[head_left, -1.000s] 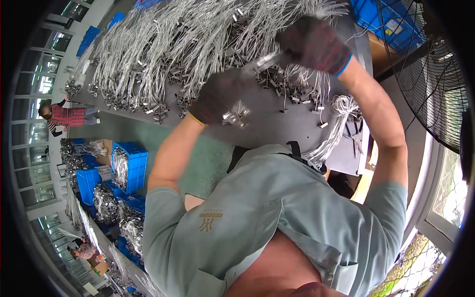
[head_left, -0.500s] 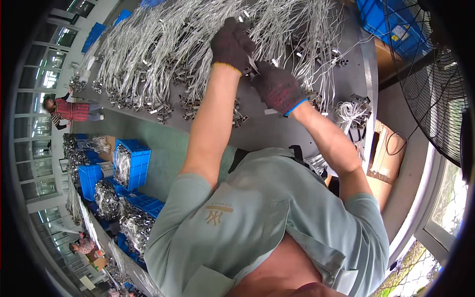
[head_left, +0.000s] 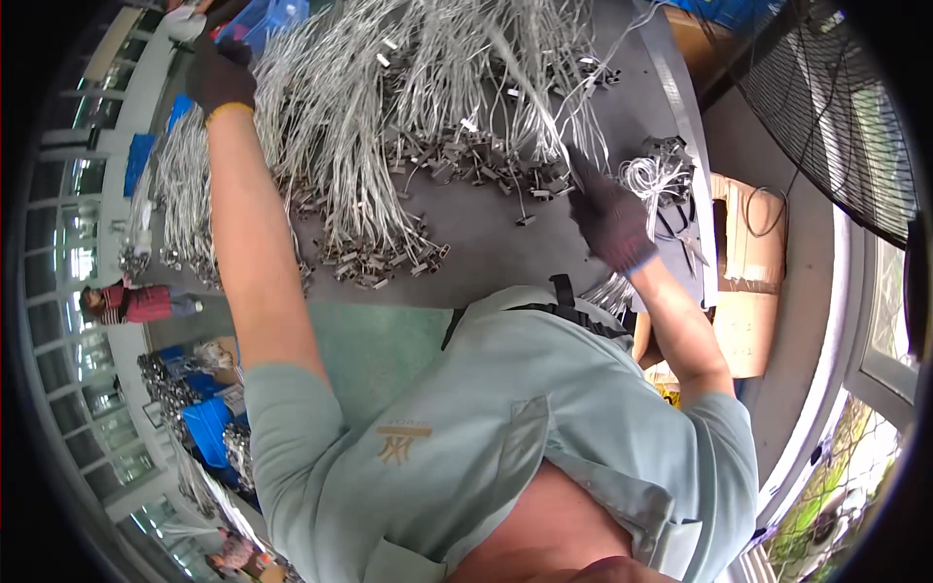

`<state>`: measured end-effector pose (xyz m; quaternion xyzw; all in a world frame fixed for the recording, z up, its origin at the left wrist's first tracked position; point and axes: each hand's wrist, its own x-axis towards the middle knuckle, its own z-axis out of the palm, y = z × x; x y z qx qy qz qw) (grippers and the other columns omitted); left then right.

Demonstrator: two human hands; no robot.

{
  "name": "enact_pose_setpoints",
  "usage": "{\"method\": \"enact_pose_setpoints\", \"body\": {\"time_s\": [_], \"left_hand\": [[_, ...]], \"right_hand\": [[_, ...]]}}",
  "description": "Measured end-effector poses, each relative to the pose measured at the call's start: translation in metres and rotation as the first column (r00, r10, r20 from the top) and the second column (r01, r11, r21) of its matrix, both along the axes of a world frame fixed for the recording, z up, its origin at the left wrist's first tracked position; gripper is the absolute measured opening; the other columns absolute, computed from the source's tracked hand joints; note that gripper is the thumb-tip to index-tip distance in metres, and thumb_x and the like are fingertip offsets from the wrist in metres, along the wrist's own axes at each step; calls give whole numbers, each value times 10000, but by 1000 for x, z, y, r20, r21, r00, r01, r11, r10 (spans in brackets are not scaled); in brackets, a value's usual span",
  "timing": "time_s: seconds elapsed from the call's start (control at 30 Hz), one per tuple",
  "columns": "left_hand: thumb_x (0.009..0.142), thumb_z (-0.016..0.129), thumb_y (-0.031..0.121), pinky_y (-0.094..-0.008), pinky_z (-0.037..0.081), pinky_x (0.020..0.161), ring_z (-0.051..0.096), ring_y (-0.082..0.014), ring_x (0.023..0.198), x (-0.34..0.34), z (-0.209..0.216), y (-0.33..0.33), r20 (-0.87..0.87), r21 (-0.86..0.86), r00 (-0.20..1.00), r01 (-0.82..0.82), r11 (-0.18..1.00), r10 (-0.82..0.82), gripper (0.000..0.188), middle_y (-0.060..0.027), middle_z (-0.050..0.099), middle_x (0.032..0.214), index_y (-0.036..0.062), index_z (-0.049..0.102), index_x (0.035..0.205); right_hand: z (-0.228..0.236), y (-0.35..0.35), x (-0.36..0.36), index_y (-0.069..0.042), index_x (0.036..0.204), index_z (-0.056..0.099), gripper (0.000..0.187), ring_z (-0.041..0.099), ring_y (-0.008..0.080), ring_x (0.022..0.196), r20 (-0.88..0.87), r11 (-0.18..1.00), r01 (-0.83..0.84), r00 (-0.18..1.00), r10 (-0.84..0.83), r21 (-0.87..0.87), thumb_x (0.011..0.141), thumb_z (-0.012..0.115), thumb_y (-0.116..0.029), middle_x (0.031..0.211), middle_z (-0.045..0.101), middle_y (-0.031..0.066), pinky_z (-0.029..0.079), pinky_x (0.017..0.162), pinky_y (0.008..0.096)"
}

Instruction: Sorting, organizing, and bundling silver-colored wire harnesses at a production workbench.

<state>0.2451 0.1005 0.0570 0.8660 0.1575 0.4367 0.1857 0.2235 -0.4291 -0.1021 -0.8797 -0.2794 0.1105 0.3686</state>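
Observation:
My left hand [head_left: 222,76], in a dark knit glove with a yellow cuff, is stretched far out to the upper left beside a blue crate [head_left: 272,24]. Its fingers look apart, with nothing visible in them. My right hand [head_left: 614,222], gloved with a blue cuff, is over the right part of the dark table. Its fingertips close on the lower end of some silvery cables [head_left: 530,92], which are blurred by motion. Bundles of similar cables [head_left: 364,185] with small metal connectors [head_left: 389,264] spread over the table [head_left: 476,243].
Right of my right hand lie a coiled cable [head_left: 653,180] and scissors [head_left: 694,251]. Cardboard boxes [head_left: 753,233] and a fan [head_left: 826,126] stand beyond the table's right edge. A person [head_left: 146,303] stands at far left; blue crates [head_left: 206,432] hold more parts.
My hands, together over the cables before, have parted. The left has swung far to the upper left; the right has moved right and nearer my body. The view has shifted too.

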Motion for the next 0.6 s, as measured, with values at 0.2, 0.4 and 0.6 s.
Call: {"method": "enact_pose_setpoints", "body": {"time_s": [0.2, 0.4, 0.6], "left_hand": [[898, 626, 111, -293, 512, 822, 630, -148, 917, -9, -75, -159, -168, -575, 880, 278, 769, -444, 285, -83, 664, 1054, 25, 634, 1170], [894, 620, 115, -286, 519, 833, 629, -149, 939, -98, -136, -175, -374, -655, 780, 160, 738, -501, 314, -89, 658, 1067, -9, 628, 1182], [878, 649, 136, -266, 501, 743, 607, -117, 832, -70, -158, -257, -367, -644, 611, 377, 665, -702, 292, -48, 662, 973, 41, 651, 1155]], "right_hand": [[-69, 31, 71, -73, 1328, 501, 533, 584, 389, 1087, 223, 926, 225, 961, -161, -303, 853, 659, -256, 1192, 606, 196, 477, 912, 469], [-84, -83, 43, 3, 1182, 601, 488, 646, 335, 993, 310, 854, 509, 800, -514, 103, 788, 771, -228, 1092, 661, 199, 508, 864, 413], [-157, -94, 39, -7, 1161, 598, 493, 643, 322, 1029, -160, 809, 521, 805, -572, -271, 865, 657, -397, 981, 674, 241, 484, 867, 398]]}}
